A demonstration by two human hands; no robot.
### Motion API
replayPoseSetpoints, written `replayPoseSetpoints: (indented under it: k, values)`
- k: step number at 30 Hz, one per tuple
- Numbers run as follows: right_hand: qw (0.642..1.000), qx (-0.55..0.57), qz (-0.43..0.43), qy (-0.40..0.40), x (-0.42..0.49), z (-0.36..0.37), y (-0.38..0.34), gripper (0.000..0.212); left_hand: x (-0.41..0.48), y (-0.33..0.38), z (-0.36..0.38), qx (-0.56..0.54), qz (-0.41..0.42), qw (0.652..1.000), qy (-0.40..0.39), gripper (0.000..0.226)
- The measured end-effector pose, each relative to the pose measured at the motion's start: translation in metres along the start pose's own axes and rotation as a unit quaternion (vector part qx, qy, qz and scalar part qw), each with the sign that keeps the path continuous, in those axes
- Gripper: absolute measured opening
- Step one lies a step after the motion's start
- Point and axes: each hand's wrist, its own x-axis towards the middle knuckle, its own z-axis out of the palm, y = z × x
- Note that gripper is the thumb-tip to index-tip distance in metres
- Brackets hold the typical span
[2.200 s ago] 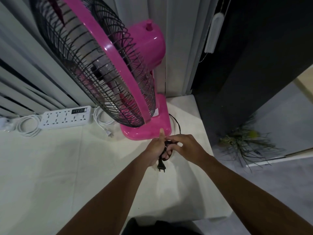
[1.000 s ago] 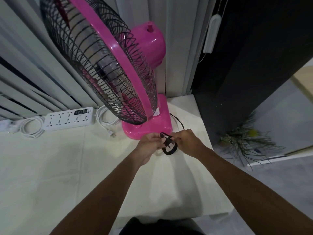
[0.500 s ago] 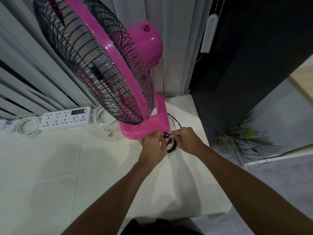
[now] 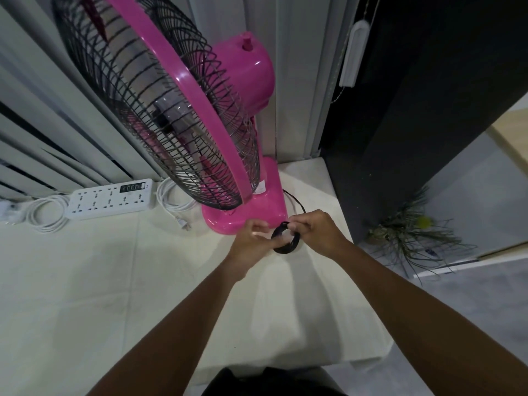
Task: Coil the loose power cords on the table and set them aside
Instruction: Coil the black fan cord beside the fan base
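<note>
The black fan cord [image 4: 287, 247] is wound into a small round coil just in front of the pink fan base [image 4: 251, 212]. My right hand [image 4: 317, 232] pinches the coil's top. My left hand [image 4: 253, 241] is at the coil's left side, fingers curled against it; its grip is blurred. A short stretch of black cord [image 4: 294, 202] runs from the coil back to the fan base. The plug is hidden. Further left lies a white power strip [image 4: 110, 197] with white cord loops [image 4: 45, 214] on its left and a white cord with plug [image 4: 174, 205] on its right.
The pink fan with its black wire cage [image 4: 160, 110] towers over the table's [image 4: 85, 295] back middle. White slatted blinds stand behind it. The table's right edge drops off near my right arm; a spiky plant [image 4: 411, 235] sits on the floor beyond.
The dangling plug seen earlier has been tucked away and the cord is now a tidy ring. My hands shifted slightly toward the fan base, and my left hand has slid to the coil's left side.
</note>
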Motion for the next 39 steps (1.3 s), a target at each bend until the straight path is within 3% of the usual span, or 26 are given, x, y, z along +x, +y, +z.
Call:
replayPoseSetpoints:
  k: [1,3,5,7,9,14,20,25,34,39]
  values:
    - [1.000,0.013,-0.005,-0.001,-0.001,-0.002,-0.001,0.022,0.003,0.002,-0.004,-0.095,-0.063,0.991,-0.066,0.065]
    - [0.999,0.037,-0.019,0.002,-0.002,-0.006,-0.005,0.030,0.012,-0.001,-0.011,-0.231,-0.172,0.943,-0.168,0.073]
    - [0.998,0.061,-0.027,0.005,-0.003,-0.008,-0.008,0.030,0.016,-0.005,-0.012,-0.231,-0.221,0.919,-0.230,0.067]
    - [0.997,0.068,-0.029,0.007,-0.004,-0.009,-0.008,0.029,0.016,-0.009,-0.008,-0.201,-0.220,0.919,-0.259,0.046]
    - [0.998,0.062,-0.032,0.007,-0.006,-0.010,-0.006,0.030,0.019,-0.011,-0.003,-0.233,-0.200,0.921,-0.241,0.030]
    - [0.998,0.042,-0.038,-0.011,-0.009,-0.012,0.005,0.023,0.028,-0.011,0.000,-0.290,-0.159,0.931,-0.155,0.021]
    - [0.999,-0.019,-0.036,-0.022,-0.005,-0.007,0.006,0.023,0.042,-0.007,0.006,-0.256,-0.177,0.948,-0.062,0.019]
    - [0.994,-0.074,-0.074,0.000,-0.004,-0.014,0.002,0.025,0.053,-0.003,-0.005,-0.270,-0.212,0.939,0.024,0.018]
    - [0.974,-0.135,-0.172,0.066,-0.005,-0.014,0.004,0.018,0.051,-0.002,-0.005,-0.305,-0.220,0.927,0.018,0.022]
    - [0.952,-0.192,-0.209,0.116,-0.011,-0.018,0.013,0.024,0.034,-0.016,-0.001,-0.298,-0.254,0.914,-0.103,0.038]
